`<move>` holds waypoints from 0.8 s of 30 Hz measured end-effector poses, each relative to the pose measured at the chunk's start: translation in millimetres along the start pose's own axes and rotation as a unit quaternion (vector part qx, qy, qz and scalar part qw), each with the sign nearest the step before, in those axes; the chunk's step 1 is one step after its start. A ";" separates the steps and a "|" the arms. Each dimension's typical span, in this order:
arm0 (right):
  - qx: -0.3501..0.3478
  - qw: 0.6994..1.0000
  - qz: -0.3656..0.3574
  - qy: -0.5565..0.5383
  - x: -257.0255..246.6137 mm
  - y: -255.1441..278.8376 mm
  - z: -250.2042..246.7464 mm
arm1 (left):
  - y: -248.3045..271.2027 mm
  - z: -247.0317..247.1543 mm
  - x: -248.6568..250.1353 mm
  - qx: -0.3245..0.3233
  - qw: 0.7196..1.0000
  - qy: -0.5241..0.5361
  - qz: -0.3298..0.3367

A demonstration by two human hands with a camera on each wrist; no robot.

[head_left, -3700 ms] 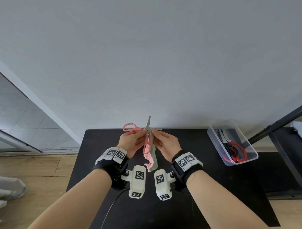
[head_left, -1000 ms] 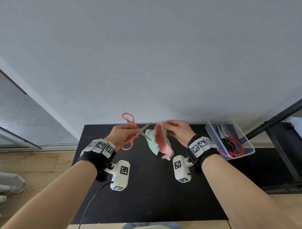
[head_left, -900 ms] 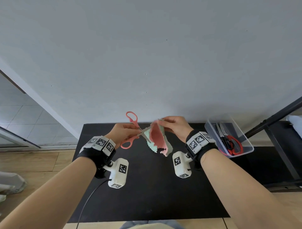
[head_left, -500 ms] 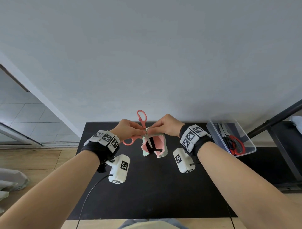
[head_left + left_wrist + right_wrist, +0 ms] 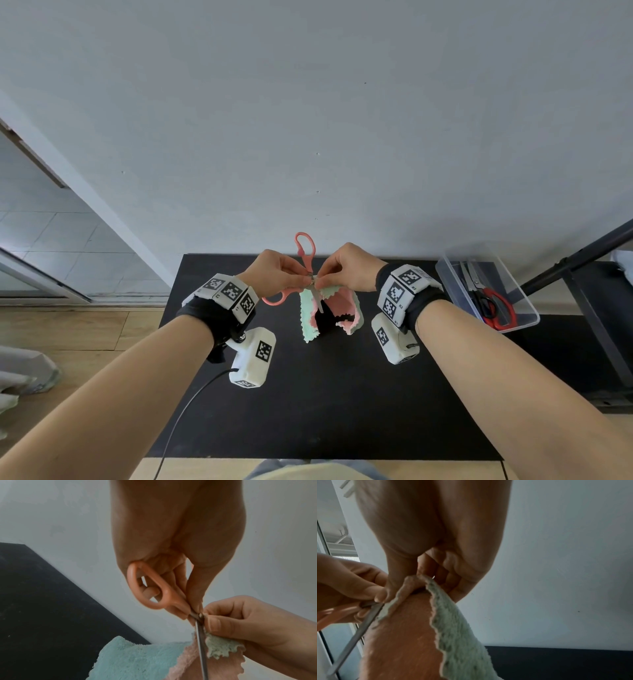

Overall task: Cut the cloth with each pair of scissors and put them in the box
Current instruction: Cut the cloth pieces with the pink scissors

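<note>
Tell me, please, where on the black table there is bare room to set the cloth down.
The black table is bare in front, between the two forearms, and along its left edge. It is crowded at the back, where the left hand and right hand work the pink scissors into the cloth, and at the right by the box.

scissors (image 5: 304, 254): coral-pink handles, steel blades
cloth (image 5: 342, 310): mint green one face, pink the other
bench (image 5: 325, 394): black
box (image 5: 524, 301): clear
</note>
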State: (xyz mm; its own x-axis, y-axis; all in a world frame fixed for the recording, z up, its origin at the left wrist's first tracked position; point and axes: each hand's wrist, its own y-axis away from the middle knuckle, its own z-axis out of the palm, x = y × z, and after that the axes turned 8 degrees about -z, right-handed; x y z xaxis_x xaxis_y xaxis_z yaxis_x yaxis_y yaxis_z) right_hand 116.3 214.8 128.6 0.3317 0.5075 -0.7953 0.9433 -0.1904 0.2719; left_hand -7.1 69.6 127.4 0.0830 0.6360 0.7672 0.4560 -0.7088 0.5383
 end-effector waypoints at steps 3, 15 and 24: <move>0.004 1.000 0.008 0.001 4.1 0.0 -0.8 | -0.6 -1.1 2.2 -0.002 1.000 -0.013 0.010; 0.124 0.984 0.039 -0.119 40.4 19.5 -14.0 | 2.0 -19.0 -12.7 0.010 0.999 -0.020 -0.024; 0.113 0.969 0.012 -0.219 13.3 3.9 13.7 | 3.9 -5.4 -1.3 -0.015 0.999 -0.021 -0.021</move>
State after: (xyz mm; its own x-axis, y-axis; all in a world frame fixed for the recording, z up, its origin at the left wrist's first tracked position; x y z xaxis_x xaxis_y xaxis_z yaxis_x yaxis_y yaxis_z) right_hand 124.2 209.3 111.6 0.2698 0.1050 -0.9572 0.8920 -0.4016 0.2074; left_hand -10.3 64.3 130.4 0.1016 0.6774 0.7286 0.4338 -0.6892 0.5803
